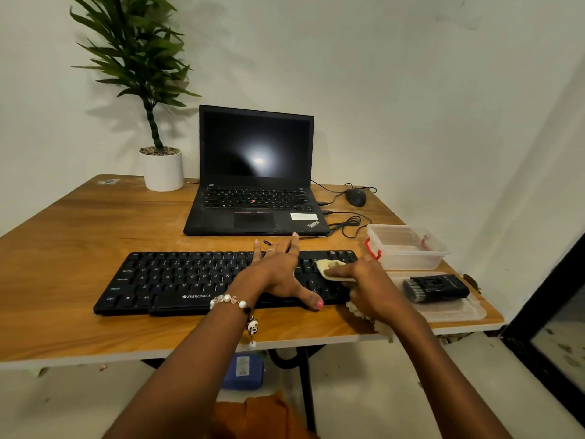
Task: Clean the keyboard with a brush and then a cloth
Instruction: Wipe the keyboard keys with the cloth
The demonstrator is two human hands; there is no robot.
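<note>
On black keyboard, spread left hand rests; right hand presses soft cloth.

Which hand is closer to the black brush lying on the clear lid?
Right. The right hand presses a pale yellow cloth onto the black keyboard, just left of the black brush. The left hand rests farther left, mid-keyboard.

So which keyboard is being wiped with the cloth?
The separate black keyboard nearest the person, under both hands; the laptop behind goes untouched. The cloth is at its right end.
</note>
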